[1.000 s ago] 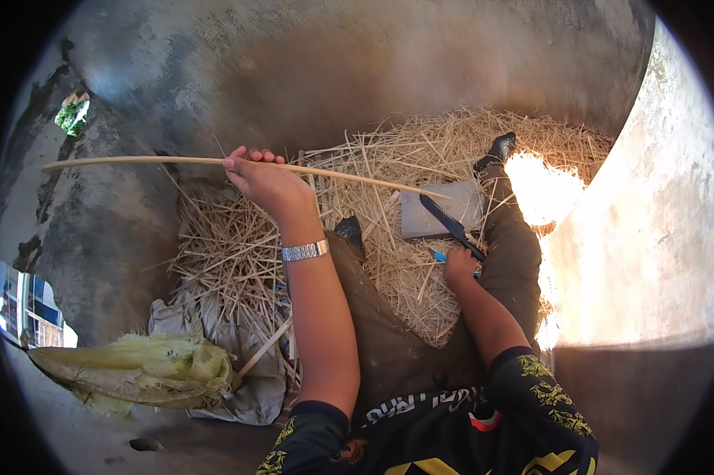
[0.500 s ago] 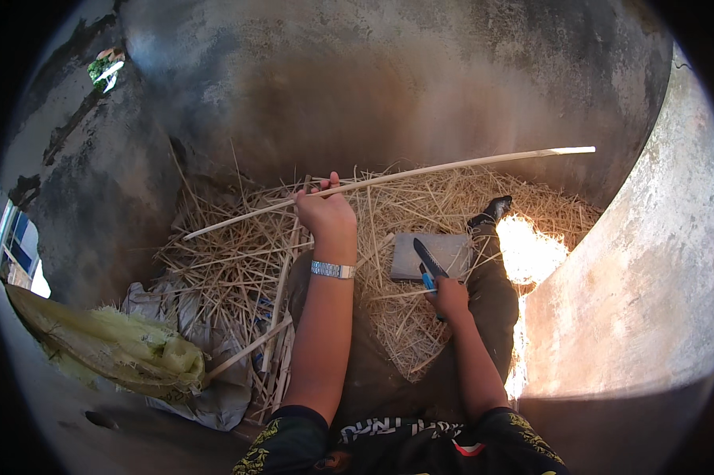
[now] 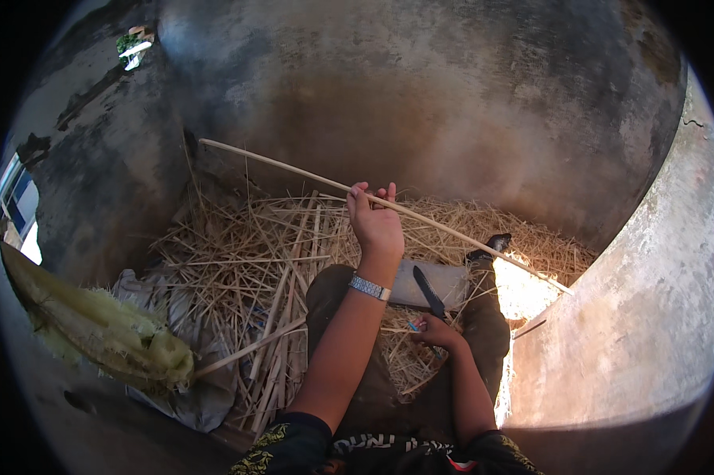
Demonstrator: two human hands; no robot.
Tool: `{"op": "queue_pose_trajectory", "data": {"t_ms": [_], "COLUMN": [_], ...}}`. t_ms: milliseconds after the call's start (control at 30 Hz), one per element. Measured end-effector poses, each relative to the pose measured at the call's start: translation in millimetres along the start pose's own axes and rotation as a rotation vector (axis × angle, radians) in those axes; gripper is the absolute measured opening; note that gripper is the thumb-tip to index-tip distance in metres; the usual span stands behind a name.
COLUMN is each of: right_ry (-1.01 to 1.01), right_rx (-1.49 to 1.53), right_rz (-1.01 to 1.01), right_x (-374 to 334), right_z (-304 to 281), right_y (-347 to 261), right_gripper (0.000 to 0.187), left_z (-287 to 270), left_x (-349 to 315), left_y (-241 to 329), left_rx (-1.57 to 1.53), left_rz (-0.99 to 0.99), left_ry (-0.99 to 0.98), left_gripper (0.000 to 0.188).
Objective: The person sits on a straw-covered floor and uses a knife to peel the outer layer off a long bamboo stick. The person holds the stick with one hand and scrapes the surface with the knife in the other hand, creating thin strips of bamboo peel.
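A long, thin pale wooden stick (image 3: 285,168) slants across the view, its left end high and its right end low by the curved wall. Raised near the middle, my left hand (image 3: 377,228) pinches it about halfway along, some fingers lifted off it. Closer to my body, my right hand (image 3: 439,331) is closed round the handle of a knife (image 3: 429,290). The knife's dark blade points up and away, and a bit of blue shows at the grip. Just beyond the blade lies a flat grey block (image 3: 452,279) between my legs, partly covered by my left forearm.
Loose pale shavings and sticks (image 3: 222,245) cover the ground ahead and to the left. A yellowish torn sack (image 3: 107,328) leans at the left over grey sheeting (image 3: 147,289). Stained curved walls (image 3: 420,103) rise close around; sunlight falls beside my right leg.
The stick has swung round: its left end rose and its right end dropped. My left hand moved right and turned with it. My right hand and the knife shifted slightly nearer my body.
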State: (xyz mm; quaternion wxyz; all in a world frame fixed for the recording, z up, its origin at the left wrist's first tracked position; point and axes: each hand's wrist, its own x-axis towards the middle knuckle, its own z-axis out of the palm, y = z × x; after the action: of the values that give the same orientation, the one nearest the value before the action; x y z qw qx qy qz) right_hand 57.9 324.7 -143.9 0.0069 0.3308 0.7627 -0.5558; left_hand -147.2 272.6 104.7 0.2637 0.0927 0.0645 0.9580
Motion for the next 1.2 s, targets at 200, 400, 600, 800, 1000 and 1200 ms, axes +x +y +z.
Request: {"op": "queue_pose_trajectory", "data": {"t_ms": [200, 400, 600, 800, 1000, 1200], "right_ry": [-0.087, -0.103, 0.163, 0.194, 0.206, 0.221], "right_rx": [0.053, 0.152, 0.137, -0.053, -0.005, -0.239], "right_rz": [-0.023, 0.040, 0.121, 0.037, 0.103, 0.094], "right_x": [-21, -19, -25, -30, -47, -50], "right_z": [-3, -6, -10, -28, -22, -28], "right_y": [-36, -17, -5, 3, -26, -37], "right_gripper": [0.038, 0.036, 0.031, 0.036, 0.040, 0.040], "left_z": [-5, -9, -4, 3, 1, 5], "left_x": [0, 11, -4, -25, -21, -22], "left_y": [-12, -12, 3, 19, 26, 35], "left_rx": [0.030, -0.074, 0.245, 0.604, 0.593, 0.701], "left_rz": [-0.033, -0.068, -0.048, -0.013, -0.018, 0.074], "left_ry": [-0.014, 0.169, 0.183, -0.097, -0.061, -0.054], "left_gripper": [0.024, 0.020, 0.017, 0.018, 0.020, 0.021]}}
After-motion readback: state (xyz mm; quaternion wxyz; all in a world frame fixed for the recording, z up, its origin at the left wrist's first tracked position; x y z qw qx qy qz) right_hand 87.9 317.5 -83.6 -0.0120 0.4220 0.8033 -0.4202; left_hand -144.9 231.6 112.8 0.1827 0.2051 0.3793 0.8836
